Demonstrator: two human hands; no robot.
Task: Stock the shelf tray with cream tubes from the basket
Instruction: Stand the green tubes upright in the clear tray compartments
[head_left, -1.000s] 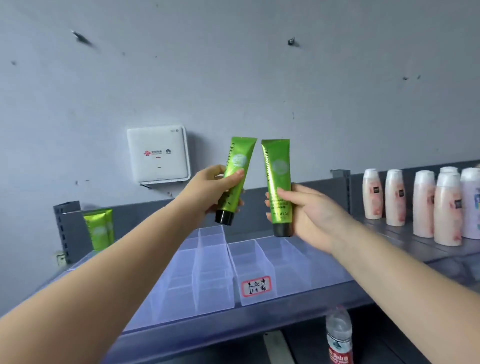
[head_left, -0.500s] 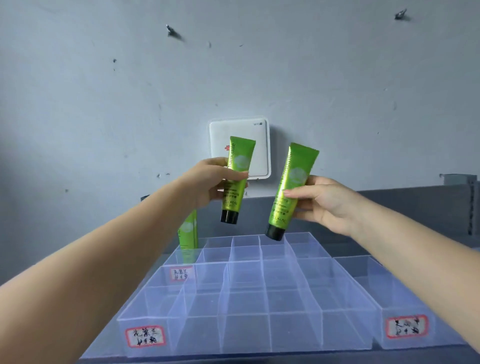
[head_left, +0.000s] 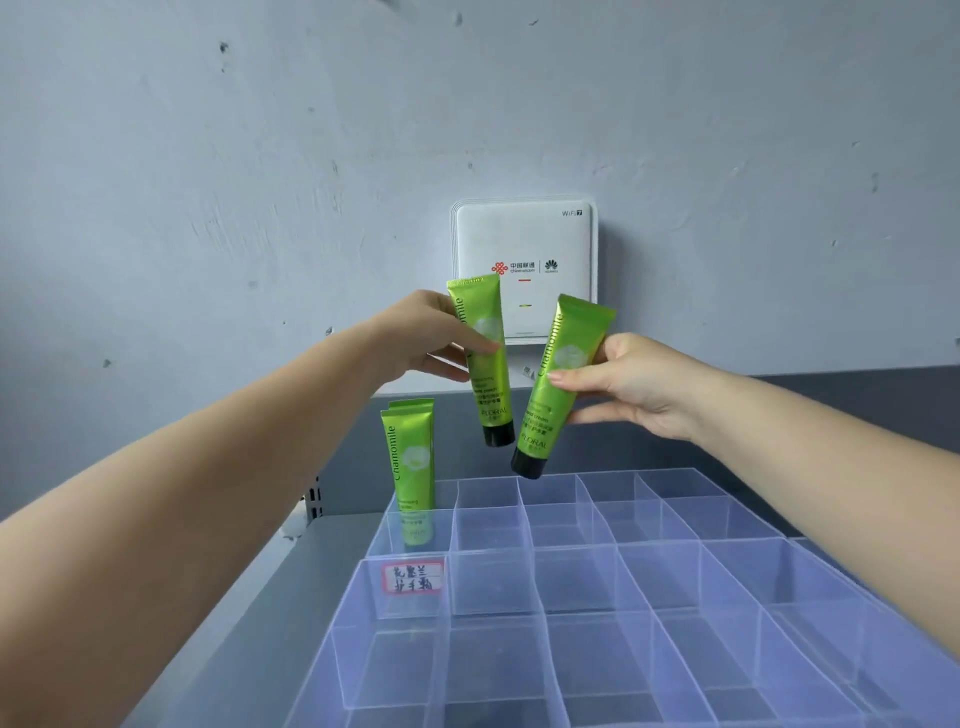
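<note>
Shop: labelled shelf tray (head_left: 571, 613), stock.

I count four green cream tubes: one (head_left: 480, 358) in my left hand (head_left: 423, 338), one (head_left: 556, 384) in my right hand (head_left: 631, 384), and two standing (head_left: 410, 467) one behind the other in the far-left compartment of the clear tray (head_left: 571, 587). There is one such divided tray, bearing one handwritten red-bordered label (head_left: 413, 578) on its left side. Above the tray's far edge hangs one white router (head_left: 524, 244).
</note>
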